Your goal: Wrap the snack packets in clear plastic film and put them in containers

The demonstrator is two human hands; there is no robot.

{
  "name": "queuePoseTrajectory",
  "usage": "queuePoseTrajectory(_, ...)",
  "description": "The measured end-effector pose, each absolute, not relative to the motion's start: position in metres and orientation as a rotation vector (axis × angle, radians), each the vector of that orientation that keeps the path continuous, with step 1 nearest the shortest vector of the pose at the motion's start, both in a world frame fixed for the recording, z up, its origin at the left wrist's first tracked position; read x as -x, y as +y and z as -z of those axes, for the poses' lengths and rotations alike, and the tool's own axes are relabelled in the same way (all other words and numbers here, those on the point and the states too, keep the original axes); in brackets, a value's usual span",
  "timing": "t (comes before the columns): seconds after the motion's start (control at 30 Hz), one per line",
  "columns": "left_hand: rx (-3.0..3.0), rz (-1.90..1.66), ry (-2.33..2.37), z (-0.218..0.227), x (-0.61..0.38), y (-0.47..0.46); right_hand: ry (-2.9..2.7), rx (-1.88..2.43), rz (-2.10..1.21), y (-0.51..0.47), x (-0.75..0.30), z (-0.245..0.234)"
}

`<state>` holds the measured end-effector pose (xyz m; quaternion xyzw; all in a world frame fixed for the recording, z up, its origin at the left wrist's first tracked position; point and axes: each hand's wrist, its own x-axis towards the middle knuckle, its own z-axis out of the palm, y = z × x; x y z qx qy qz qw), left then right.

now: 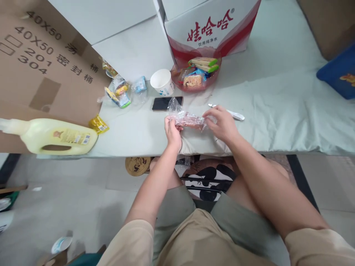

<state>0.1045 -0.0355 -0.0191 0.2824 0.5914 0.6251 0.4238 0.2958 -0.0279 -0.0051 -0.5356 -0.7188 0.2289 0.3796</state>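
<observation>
Clear crinkled plastic wrapping with something reddish-pink inside, a wrapped packet (190, 121), is stretched between my hands just above the front of the cloth-covered table. My left hand (173, 132) grips its left end, fingers curled round it. At the right end, my right hand (222, 123) pinches the plastic between thumb and fingertips. What exactly is inside the wrapping cannot be made out. A white utility knife (235, 115) lies partly behind my right hand. Beyond the packet lies a dark phone (163, 103), partly overlapped by the loose plastic.
A white paper cup (161, 82) stands beside a red mesh basket (191, 87) of packaged snacks. Snack wrappers (120, 92) lie to the left, near a yellow pump bottle (59, 136) on its side. Cartons (210, 29) line the back; a blue container (338, 74) is far right.
</observation>
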Motion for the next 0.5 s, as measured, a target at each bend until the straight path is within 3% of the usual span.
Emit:
queuePoseTrajectory(0.13, -0.613, -1.62, 1.461, 0.015, -0.105, -0.036, -1.605, 1.61, -0.323, -0.02, -0.317, 0.005)
queuePoseTrajectory(0.27, -0.738, -1.545, 1.368, 0.006, -0.087, -0.049, -1.767, 1.44, -0.315, -0.028, -0.312, 0.001)
queuePoseTrajectory(0.4, -1.259, -1.494, 1.554, -0.004, -0.063, -0.057, -2.123, 1.365, -0.407, -0.039, -0.288, 0.002)
queuePoseTrajectory(0.5, -1.721, -1.246, 1.722, -0.01, -0.061, -0.049, -2.252, 1.458, -0.364, -0.04, -0.278, 0.003)
